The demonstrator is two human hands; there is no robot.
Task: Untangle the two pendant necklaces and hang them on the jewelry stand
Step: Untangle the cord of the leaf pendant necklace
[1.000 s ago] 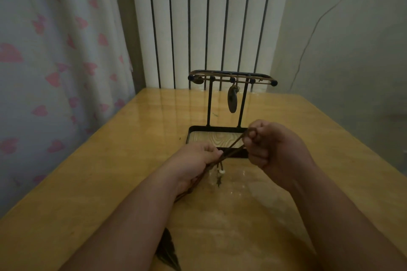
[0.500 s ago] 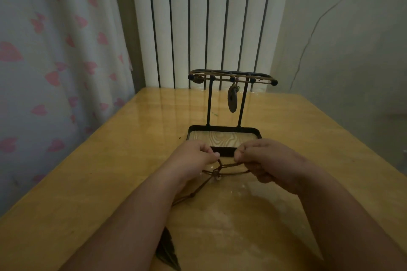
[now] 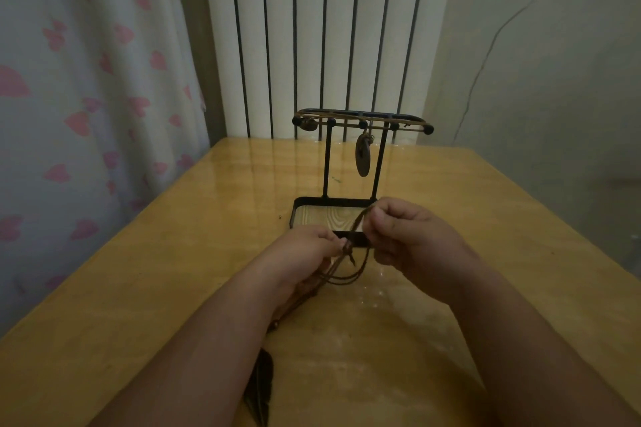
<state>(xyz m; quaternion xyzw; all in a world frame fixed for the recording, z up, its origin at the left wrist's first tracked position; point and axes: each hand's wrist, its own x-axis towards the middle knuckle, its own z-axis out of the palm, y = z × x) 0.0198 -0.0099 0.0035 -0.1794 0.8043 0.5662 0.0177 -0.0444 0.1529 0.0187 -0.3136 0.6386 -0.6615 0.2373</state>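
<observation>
A black jewelry stand (image 3: pixel 327 163) with a wood-lined base tray stands mid-table. One necklace lies along its top bar, and its dark oval pendant (image 3: pixel 362 158) hangs between the posts. Just in front of the tray, my left hand (image 3: pixel 305 253) and my right hand (image 3: pixel 409 239) both pinch the brown cord (image 3: pixel 350 274) of the second necklace. The cord runs up to my right fingers and sags in loops between my hands. It trails back under my left forearm to a dark feather pendant (image 3: pixel 260 385) lying on the table.
The yellow wooden table (image 3: pixel 166 270) is pushed against a white ribbed radiator (image 3: pixel 312 28). A curtain with pink hearts (image 3: pixel 86 80) hangs along the left edge, and a grey wall stands to the right.
My right hand has risen and moved back toward the stand's tray, lifting the cord with it. The cord now sags in loops between my hands. My left hand stays almost in place.
</observation>
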